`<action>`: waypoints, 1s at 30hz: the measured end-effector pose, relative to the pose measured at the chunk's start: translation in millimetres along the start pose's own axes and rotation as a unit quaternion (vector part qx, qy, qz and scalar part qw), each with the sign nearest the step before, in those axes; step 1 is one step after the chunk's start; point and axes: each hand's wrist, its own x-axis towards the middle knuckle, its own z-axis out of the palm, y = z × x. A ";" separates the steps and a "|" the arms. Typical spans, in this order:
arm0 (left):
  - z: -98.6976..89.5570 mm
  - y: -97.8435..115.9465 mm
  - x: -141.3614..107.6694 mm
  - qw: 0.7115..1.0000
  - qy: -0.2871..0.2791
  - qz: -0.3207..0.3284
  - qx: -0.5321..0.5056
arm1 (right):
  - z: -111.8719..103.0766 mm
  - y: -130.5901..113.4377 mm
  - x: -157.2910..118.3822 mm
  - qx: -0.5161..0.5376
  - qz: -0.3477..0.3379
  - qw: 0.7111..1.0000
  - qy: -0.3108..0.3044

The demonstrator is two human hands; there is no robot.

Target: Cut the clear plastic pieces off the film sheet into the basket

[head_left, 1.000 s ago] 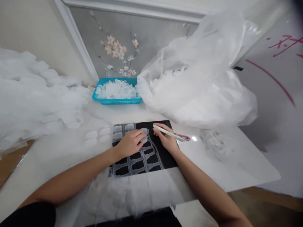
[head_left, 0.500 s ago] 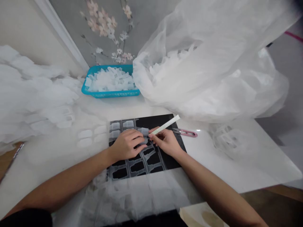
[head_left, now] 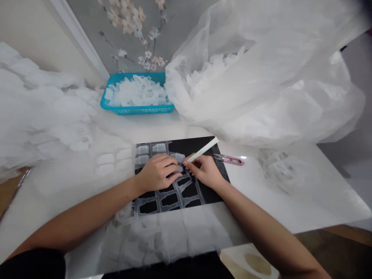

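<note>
My left hand (head_left: 159,173) is curved over a clear moulded plastic sheet (head_left: 178,189). Its fingertips and thumb close around a small translucent plastic piece (head_left: 180,169) in the sheet, though the exact contact is partly hidden. My right hand (head_left: 205,170) pinches a flat pale stick (head_left: 203,149), whose far end points up and to the right. The stick's lower end is hidden by my fingers, close to the left fingertips. Under the sheet lies a black mat (head_left: 190,144). Toward me the frames show open cut-outs; toward the back, whitish pieces (head_left: 159,147) still fill them.
Pink-handled thread snips (head_left: 234,160) lie right of the mat. Behind stands a blue basket (head_left: 139,110) of translucent pieces beside a large clear bag (head_left: 261,104). Stacked plastic sheets (head_left: 43,112) fill the left. Loose pieces (head_left: 105,159) lie left of the mat, plastic scraps (head_left: 280,168) to the right.
The view has shifted slightly, so the table appears a little higher. Both hands stay at the same spot on the sheet, with the left fingertips and right fingers slightly closer together.
</note>
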 end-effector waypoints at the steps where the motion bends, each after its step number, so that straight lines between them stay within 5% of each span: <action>1: -0.3 0.0 0.2 1.000 -0.002 0.000 0.000 | -0.3 -1.6 0.1 -0.010 -0.006 1.000 -0.001; 11: 1.2 14.2 8.1 0.992 -0.075 -0.055 0.083 | 3.8 -8.2 -1.1 -0.128 -0.090 0.988 -0.009; 17: -19.4 19.4 12.9 0.985 0.042 -0.140 -0.096 | 9.3 -8.5 -3.1 -0.132 -0.088 0.987 0.013; 22: -34.2 12.1 12.2 0.958 0.053 -0.190 -0.210 | 5.4 -3.5 0.7 -0.003 -0.030 0.999 0.031; 30: -13.4 -0.5 -2.9 0.991 0.126 -0.032 -0.039 | 0.7 -16.6 -3.9 0.179 0.002 0.980 0.084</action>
